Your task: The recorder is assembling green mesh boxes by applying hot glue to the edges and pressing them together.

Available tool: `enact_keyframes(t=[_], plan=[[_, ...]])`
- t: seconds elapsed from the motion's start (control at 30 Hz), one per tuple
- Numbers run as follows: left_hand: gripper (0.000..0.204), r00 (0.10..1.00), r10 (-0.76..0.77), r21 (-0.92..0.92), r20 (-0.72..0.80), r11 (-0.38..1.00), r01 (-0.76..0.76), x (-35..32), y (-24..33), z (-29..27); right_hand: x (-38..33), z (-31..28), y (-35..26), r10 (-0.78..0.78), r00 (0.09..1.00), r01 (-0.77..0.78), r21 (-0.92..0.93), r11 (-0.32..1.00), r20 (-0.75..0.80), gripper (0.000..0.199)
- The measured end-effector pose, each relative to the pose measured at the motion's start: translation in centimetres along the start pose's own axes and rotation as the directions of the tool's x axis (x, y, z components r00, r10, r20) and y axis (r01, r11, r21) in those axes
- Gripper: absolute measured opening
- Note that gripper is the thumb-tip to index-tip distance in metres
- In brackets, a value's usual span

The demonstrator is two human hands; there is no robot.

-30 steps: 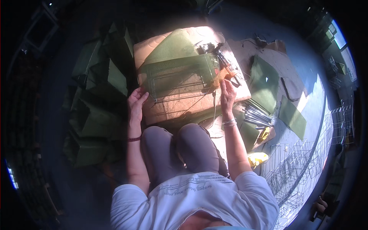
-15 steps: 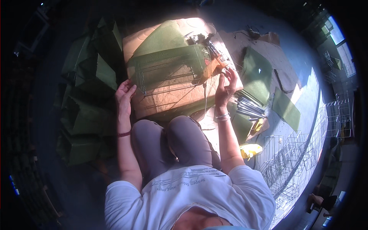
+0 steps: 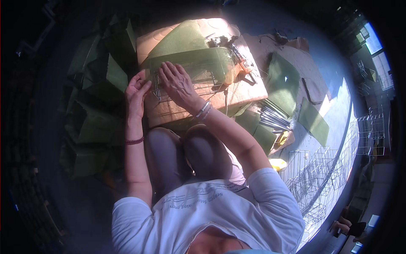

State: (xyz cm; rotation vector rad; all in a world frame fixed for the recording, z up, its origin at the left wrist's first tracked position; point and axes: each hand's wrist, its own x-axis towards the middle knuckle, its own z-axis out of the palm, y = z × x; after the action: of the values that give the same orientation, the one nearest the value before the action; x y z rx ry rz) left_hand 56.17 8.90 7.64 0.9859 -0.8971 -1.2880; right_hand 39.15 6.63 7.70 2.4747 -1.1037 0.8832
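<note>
A wire frame (image 3: 157, 90) lies on the cardboard-covered work surface, with a green fabric-like sheet (image 3: 198, 58) over its far part. My left hand (image 3: 137, 89) pinches the left edge of that sheet at the frame's corner, thumb against fingers. Stretched out flat, my right hand (image 3: 177, 84) presses on the sheet near the same end; its palm hides part of the wires. An orange tool that looks like a glue gun (image 3: 242, 64) rests at the right side of the surface, apart from both hands.
Folded green boxes (image 3: 105, 78) pile up at the left. To the right are green sheets (image 3: 282, 82), a bundle of thin metal rods (image 3: 275, 118) and a yellow item (image 3: 278, 164). Wire frames (image 3: 313, 178) stand on the floor at the lower right.
My right hand has left the orange tool and moved left across the frame, now flat on the sheet. The left hand has shifted slightly up at the left edge.
</note>
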Motion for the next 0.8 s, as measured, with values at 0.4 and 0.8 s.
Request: enact_keyframes(t=[0.4,0.8], plan=[[0.061,0.982,0.186,0.331,0.036,0.925,-0.188,3.9,0.6,-4.3,0.6,-2.7,3.7,0.004,0.997,0.001,0.07,0.998,-0.076,0.031],[0.066,0.842,0.19,0.476,0.505,0.753,-0.455,12.2,-0.7,-1.0,4.1,-8.3,8.5,0.062,0.982,-0.024,0.206,0.978,-0.18,0.026]])
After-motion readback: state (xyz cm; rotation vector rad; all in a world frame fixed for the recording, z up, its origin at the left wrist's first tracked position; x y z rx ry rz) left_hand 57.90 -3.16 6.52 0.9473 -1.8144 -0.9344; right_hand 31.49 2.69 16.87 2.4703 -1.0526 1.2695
